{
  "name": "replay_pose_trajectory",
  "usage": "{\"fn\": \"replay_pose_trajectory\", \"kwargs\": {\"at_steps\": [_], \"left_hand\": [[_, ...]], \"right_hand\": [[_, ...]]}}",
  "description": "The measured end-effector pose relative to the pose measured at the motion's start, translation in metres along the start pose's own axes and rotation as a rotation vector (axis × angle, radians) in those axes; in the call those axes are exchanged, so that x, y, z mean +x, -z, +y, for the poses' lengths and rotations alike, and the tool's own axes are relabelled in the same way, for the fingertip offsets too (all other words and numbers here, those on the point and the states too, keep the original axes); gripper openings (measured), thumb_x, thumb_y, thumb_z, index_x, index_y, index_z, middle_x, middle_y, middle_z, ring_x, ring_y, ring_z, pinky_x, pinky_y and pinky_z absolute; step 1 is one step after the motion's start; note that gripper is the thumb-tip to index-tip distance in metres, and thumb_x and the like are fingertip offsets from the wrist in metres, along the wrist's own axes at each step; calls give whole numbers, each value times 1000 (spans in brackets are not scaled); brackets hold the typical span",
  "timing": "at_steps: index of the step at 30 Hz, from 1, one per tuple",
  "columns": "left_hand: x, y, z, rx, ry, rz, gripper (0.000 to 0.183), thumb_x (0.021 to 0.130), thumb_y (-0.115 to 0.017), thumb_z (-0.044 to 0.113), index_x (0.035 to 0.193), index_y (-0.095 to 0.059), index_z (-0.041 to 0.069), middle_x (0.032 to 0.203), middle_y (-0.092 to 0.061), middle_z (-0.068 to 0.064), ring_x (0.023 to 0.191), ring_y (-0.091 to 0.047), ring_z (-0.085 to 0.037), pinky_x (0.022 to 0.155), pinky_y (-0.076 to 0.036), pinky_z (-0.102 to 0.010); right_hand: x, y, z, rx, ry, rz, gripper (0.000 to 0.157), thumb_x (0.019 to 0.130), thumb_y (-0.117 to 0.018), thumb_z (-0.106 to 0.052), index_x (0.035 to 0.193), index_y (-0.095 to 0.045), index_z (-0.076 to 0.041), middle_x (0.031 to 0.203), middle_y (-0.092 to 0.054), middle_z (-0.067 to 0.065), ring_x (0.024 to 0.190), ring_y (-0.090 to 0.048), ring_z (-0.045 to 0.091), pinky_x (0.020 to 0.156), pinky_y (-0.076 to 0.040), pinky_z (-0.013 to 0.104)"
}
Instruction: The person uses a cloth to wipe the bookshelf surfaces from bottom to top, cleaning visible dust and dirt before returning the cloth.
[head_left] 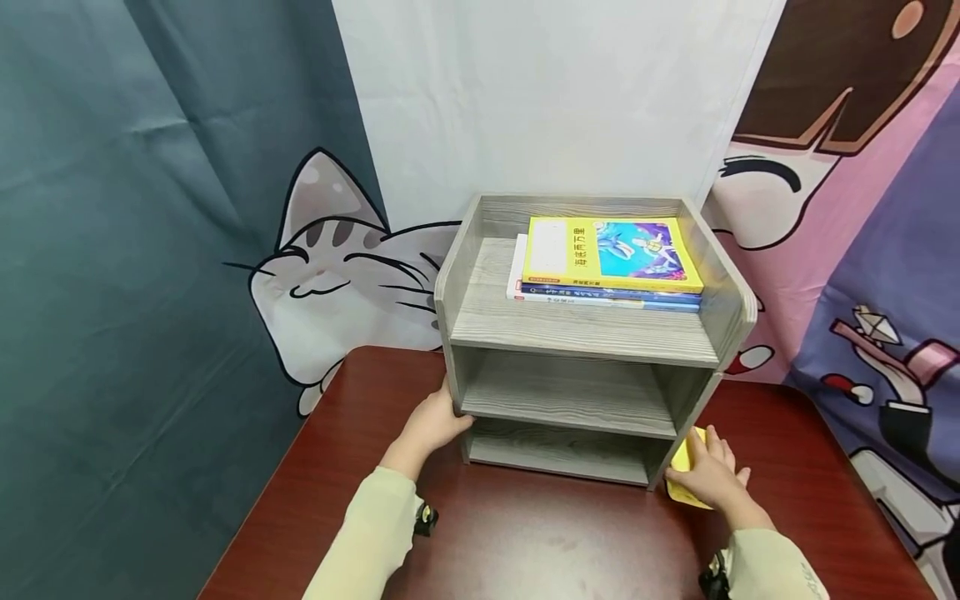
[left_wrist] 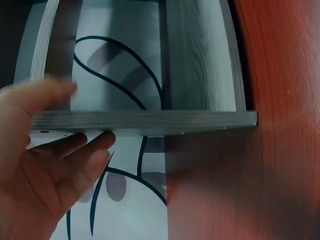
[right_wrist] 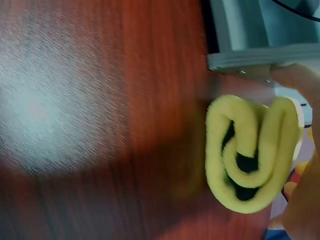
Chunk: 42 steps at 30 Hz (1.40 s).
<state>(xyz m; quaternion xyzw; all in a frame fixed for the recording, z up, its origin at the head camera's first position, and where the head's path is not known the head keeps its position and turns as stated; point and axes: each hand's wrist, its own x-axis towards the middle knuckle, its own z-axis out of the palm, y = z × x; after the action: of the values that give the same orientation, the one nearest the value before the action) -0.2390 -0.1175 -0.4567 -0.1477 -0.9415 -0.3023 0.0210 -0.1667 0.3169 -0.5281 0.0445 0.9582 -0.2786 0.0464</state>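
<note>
A grey wood-grain desktop shelf (head_left: 577,333) with three levels stands on the table. My left hand (head_left: 435,421) grips its left side panel, the thumb at the front edge and the fingers (left_wrist: 82,155) along the outer face. Low by the shelf's right side is my right hand (head_left: 708,473), fingers spread, overlapping a yellow folded cloth (head_left: 686,492). In the right wrist view the thumb reaches the shelf's edge, and the cloth (right_wrist: 217,155) shows its rolled end with dark inner folds between thumb and fingers.
Several books (head_left: 611,258) lie stacked on the shelf's top level, a yellow one uppermost. The reddish-brown table (head_left: 540,542) extends in front and to both sides. Behind hang printed curtains, with a cartoon cat (head_left: 322,292) at left.
</note>
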Motion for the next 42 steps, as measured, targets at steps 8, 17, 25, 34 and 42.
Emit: {"fn": "replay_pose_trajectory", "kwargs": {"at_steps": [8,17,25,34,42], "left_hand": [[-1,0,1,57,33,9,73,79,-67,14,140,-29,0,96,-66,-19,63,-59,-21,54,-41,-36],[-2,-2,-1,70,47,19,71,78,-67,15,137,-32,-1,95,-66,-20,58,-54,-18,52,-39,-34],[-2,-5,-1,84,38,38,67,77,-67,16,134,-37,-2,95,-66,-20,67,-62,-27,55,-44,-39],[-7,-8,3,61,40,38,67,78,-67,15,135,-37,-2,94,-66,-20,67,-61,-27,55,-43,-39],[-4,-7,5,77,48,62,65,77,-67,16,134,-38,1,94,-66,-20,71,-63,-30,57,-44,-41]], "right_hand": [[4,-10,-8,-37,-53,26,96,72,-69,-40,142,-18,2,144,6,32,121,-5,58,80,-15,73],[11,-17,-7,-60,-89,15,98,70,-70,-45,142,-20,-1,144,7,33,116,-14,58,76,-25,70],[8,-25,-1,-83,-111,7,89,71,-69,-34,139,-23,0,142,3,33,105,-24,55,59,-41,57],[5,-30,4,-161,-124,62,78,75,-63,-32,137,-28,1,140,-6,33,96,-33,60,61,-40,59],[7,-36,2,-162,-145,78,75,75,-63,-29,136,-29,-1,140,-6,32,94,-34,62,63,-39,63]]}}
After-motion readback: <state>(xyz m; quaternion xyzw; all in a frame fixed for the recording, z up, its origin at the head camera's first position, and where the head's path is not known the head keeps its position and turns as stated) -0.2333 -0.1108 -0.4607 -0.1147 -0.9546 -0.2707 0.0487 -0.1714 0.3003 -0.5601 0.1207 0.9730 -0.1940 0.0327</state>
